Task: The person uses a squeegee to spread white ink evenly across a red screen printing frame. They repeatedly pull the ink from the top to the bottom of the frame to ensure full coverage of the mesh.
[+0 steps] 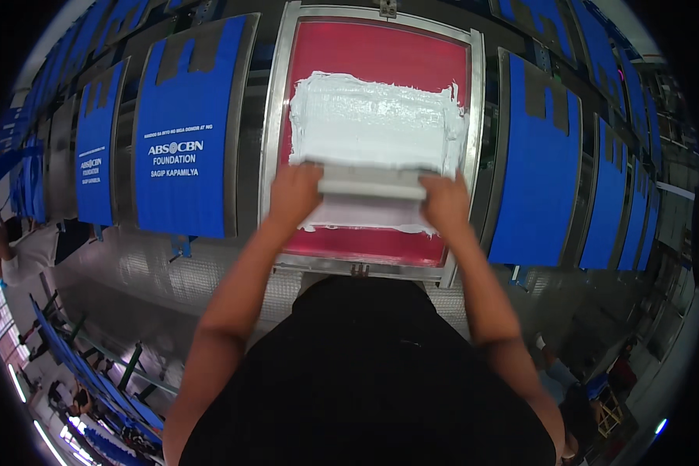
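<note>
A squeegee (371,181) with a pale, wide handle lies across the screen printing frame in front of me. My left hand (295,193) grips its left end and my right hand (445,202) its right end; both are a little smeared by motion. Under and beyond the squeegee, thick white ink (373,116) covers the middle of the red mesh (380,46), with ragged edges. A thinner whitish film shows on the near side of the blade. The silver metal frame (478,116) surrounds the mesh. What lies beneath the screen is hidden.
Blue printed bag pieces on boards stand left (182,93), with white lettering. Plain blue pieces (540,155) lie on boards to the right. A metal hinge (387,8) sits at the frame's far edge. Another person (31,252) is at the far left.
</note>
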Demonstrator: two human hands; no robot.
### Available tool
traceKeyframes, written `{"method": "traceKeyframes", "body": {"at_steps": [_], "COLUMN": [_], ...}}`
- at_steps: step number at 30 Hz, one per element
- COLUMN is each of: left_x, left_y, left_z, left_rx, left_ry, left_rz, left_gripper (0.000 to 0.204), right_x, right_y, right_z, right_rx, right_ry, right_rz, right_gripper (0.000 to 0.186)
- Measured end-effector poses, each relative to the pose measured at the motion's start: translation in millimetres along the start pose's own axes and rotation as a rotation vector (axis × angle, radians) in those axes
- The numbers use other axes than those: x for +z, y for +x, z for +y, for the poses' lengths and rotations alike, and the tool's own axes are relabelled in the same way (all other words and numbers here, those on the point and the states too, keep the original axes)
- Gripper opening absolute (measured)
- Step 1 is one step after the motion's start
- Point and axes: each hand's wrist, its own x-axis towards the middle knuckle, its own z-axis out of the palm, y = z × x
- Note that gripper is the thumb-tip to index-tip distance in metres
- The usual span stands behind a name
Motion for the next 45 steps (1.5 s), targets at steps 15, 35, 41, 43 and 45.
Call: {"method": "traceKeyframes", "body": {"at_steps": [15, 35, 41, 43, 45], "left_x": [-17.4, -11.7, -30.5, -45.0, -61.8], "left_y": [-74.8, 7.1, 131.4, 96.8, 39.0], "left_z": [68.7, 44.1, 24.5, 28.5, 55.9], "left_rx": [0.071, -0.004, -0.060, -0.096, -0.183], "left_ry": [-0.002, 0.086, 0.132, 0.094, 0.111], "left_rz": [-0.141, -0.181, -0.280, -0.301, -0.526], "left_gripper": [0.031, 0.028, 0.028, 0.032, 0.023], "right_x": [-6.2, -12.9, -64.0, -78.2, -84.9], "right_y": [-100.6, -35.8, 82.4, 54.6, -12.1], "right_z": [5.2, 23.5, 57.3, 31.6, 7.7], "right_rx": [-0.017, 0.004, 0.001, 0.050, 0.052], "right_ry": [0.087, -0.027, -0.075, -0.057, -0.043], "right_rz": [-0.059, -0.083, -0.121, -0.245, -0.352], "right_gripper": [0.041, 0.031, 0.039, 0.038, 0.034]}}
